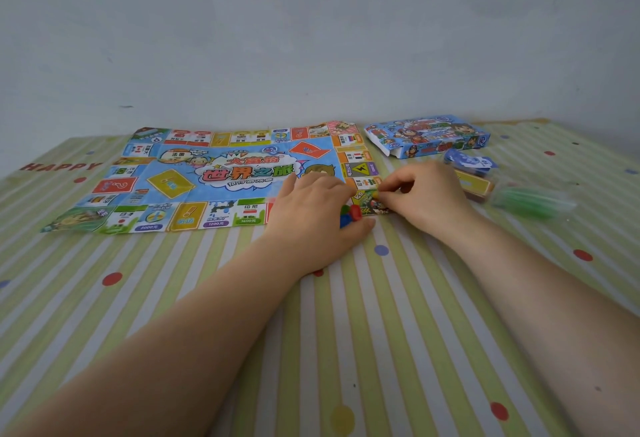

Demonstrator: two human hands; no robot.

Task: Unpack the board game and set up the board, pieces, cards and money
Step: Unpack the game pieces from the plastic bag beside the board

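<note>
The paper game board [194, 176] lies unfolded and creased on the striped tablecloth [346, 332]. My left hand [311, 214] rests on the board's near right part, cupped around several small red, blue and green playing pieces [349, 214]. My right hand [426, 194] pinches a small yellow piece [382, 196] at the board's near right corner square. The open game box [427, 136] lies to the right of the board. In front of the box sit a blue stack of paper money [469, 161], a yellow card stack [474, 184] and a clear bag of green parts [530, 202].
A pale wall [311, 38] rises directly behind the table's far edge. The tablecloth carries green and white stripes, coloured dots and the word HAPPY [60, 167] at the left. Bare cloth stretches between me and the board.
</note>
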